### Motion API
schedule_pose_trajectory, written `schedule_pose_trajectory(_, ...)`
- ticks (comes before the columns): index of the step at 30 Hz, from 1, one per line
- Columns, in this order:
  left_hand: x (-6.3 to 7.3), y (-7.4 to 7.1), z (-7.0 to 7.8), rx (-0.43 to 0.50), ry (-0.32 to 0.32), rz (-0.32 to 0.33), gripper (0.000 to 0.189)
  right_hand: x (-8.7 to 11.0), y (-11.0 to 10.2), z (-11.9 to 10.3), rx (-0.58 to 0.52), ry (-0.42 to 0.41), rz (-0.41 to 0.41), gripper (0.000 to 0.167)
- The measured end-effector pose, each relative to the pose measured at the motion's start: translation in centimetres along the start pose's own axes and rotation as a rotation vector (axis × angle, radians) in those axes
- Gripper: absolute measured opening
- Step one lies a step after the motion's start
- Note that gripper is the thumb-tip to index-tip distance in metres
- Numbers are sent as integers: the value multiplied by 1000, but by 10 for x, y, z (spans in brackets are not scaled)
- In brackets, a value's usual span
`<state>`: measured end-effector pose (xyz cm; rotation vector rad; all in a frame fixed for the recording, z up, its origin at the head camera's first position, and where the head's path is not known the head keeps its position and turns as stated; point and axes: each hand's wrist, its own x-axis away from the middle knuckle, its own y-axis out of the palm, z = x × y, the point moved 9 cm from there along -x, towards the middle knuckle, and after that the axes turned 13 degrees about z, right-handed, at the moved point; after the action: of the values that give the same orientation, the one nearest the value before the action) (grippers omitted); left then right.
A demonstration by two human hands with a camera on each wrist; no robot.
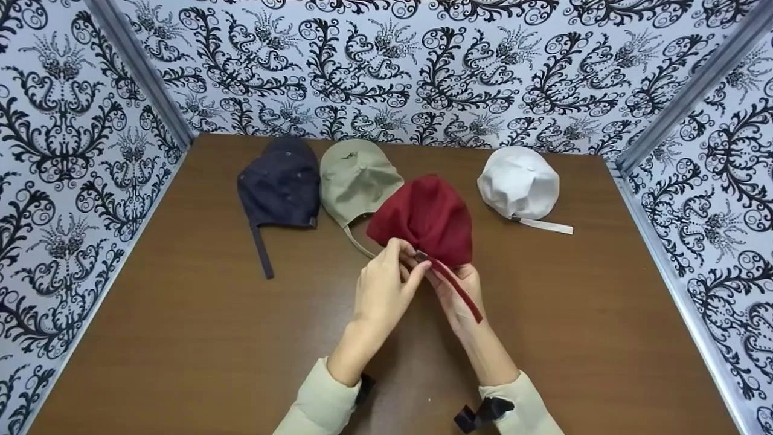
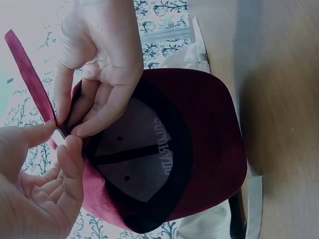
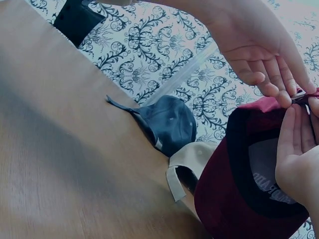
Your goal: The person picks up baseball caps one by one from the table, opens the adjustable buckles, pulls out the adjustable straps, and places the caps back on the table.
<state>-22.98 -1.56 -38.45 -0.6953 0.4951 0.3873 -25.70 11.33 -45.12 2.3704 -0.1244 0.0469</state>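
Both hands are on a dark red baseball cap, held above the table with its back toward me. My left hand pinches the metal buckle at the cap's back strap between thumb and fingers. From the other side, my right hand grips the cap's back edge by the buckle, some fingers reaching inside the opening. The strap's loose end hangs across the right hand. In the left wrist view, the cap's dark sweatband and the lettering inside show. How the strap runs through the buckle is hidden by fingers.
On the brown table, a navy cap and a beige cap lie side by side at the back left. A white cap lies back right, its strap sticking out. Patterned walls enclose the table.
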Motion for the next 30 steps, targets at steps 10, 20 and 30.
schedule_pose_trajectory(10,-2,-4,1,-25,55,52,8,-4,-15,3,149,-73,103,23)
schedule_pose_trajectory(20,7,18,-26,205,-161,-206,27,-4,-17,1,114,-73,111,10)
schedule_pose_trajectory(30,38,67,-42,1187,-798,-382,25,-1,-18,2,74,-25,177,21)
